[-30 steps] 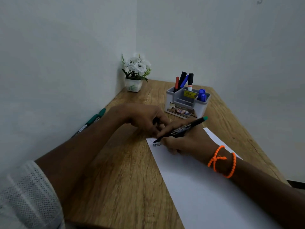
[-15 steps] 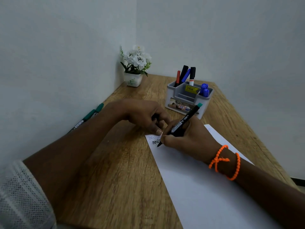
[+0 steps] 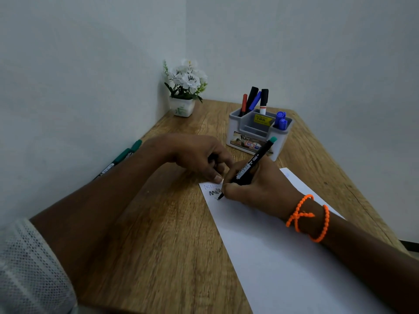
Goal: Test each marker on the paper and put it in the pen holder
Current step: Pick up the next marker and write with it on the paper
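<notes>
Caught mid-test. Right hand (image 3: 256, 189) gripped a black marker with a green end (image 3: 252, 165), nib down on the paper (image 3: 283, 257) just under the fingertips, with a dark zigzag (image 3: 215, 192) drawn beside the nib and a fainter scribble (image 3: 209, 185) just beyond it. Left hand (image 3: 199, 158) lay curled just beside the right, thumb tip pressing the paper's far corner; whether anything was held inside the curl could not be told.

Judged partly done: beyond both hands stood the pen holder (image 3: 258, 132), already carrying several markers, namely red, black and blue ones (image 3: 255, 99) at its back left and blue caps (image 3: 281, 120) at its right. Still to go, apparently: the marker in hand and two green-capped markers (image 3: 123, 156) lying by the wall, outside the left forearm.

Read on the holder: a yellow price sticker (image 3: 261, 119), seemingly "49.00", and a front label (image 3: 249, 144) showing "42". Print on the marker's barrel too small to read.
</notes>
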